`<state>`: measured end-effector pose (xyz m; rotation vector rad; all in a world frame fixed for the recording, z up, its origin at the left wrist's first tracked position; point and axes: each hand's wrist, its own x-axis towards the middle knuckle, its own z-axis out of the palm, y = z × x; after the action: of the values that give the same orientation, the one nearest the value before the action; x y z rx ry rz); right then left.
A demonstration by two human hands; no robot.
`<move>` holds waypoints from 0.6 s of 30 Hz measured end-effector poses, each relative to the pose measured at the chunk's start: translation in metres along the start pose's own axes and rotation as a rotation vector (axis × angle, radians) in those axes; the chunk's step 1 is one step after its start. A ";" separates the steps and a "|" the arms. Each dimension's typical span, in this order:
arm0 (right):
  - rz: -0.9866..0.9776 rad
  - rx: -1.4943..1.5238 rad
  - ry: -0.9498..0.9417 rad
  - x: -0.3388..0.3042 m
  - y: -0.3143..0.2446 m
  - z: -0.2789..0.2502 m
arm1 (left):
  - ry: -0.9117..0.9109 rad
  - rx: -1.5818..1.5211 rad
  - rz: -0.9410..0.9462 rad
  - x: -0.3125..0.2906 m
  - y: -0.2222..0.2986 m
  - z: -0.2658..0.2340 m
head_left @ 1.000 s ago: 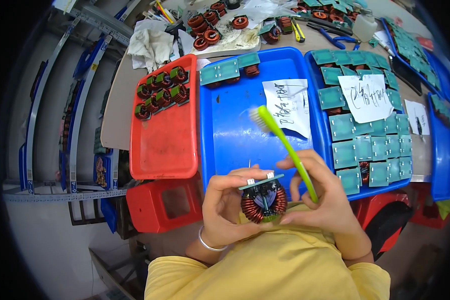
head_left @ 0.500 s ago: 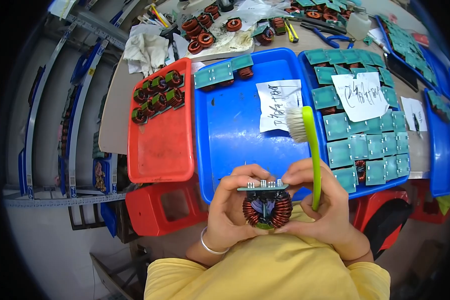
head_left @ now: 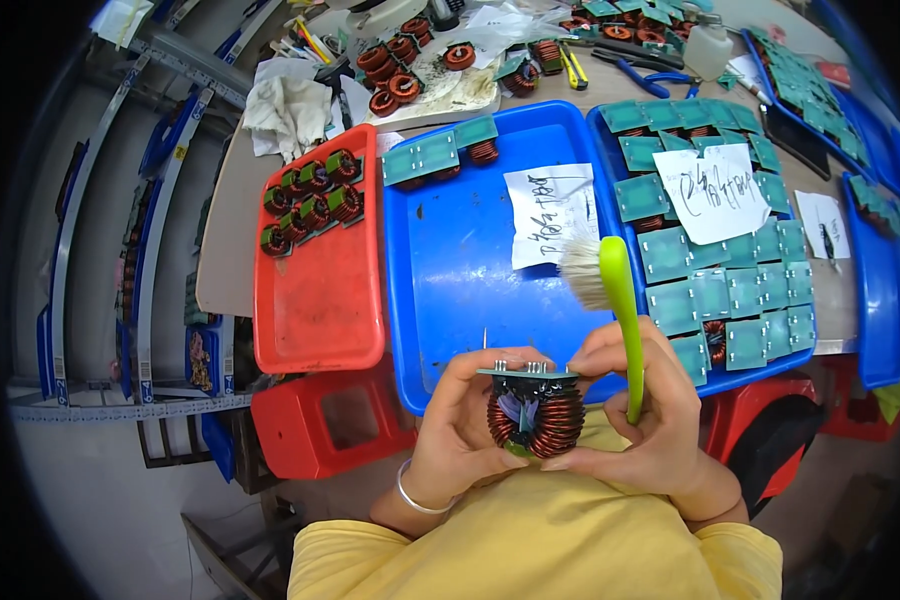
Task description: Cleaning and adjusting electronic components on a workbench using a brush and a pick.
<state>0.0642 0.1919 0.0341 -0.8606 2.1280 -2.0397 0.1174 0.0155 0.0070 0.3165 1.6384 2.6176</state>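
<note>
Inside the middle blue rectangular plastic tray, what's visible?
Green rectangular circuit boards over copper-wound coils at far left, a white paper sheet at right. Anything beneath the sheet is covered; left hand, right hand and green-handled brush hide parts of the near side.

The green brush (head_left: 627, 315) has swung closer to upright.

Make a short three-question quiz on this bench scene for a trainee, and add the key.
1. Which hand holds the green-handled brush?
2. True or false: in the picture, the held copper-wound coil shows above its circuit board.
3. How many coil pieces lie in the red tray?

Key:
1. The right hand.
2. False; the circuit board shows above the coil.
3. Eight.
</note>
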 end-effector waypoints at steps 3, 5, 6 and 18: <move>-0.001 -0.011 0.009 -0.001 -0.002 0.000 | -0.002 0.010 -0.028 0.000 0.004 0.003; 0.006 -0.014 0.014 -0.001 -0.003 0.000 | 0.023 -0.008 -0.043 -0.001 0.005 0.005; 0.005 -0.017 0.017 -0.001 -0.003 0.000 | 0.019 -0.012 -0.045 0.000 0.005 0.004; 0.168 -0.023 -0.057 0.004 0.001 0.003 | 0.282 -0.329 -0.208 -0.003 -0.005 -0.005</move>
<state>0.0612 0.1873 0.0340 -0.7071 2.1193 -1.8902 0.1187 0.0131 0.0003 -0.2322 1.1834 2.7969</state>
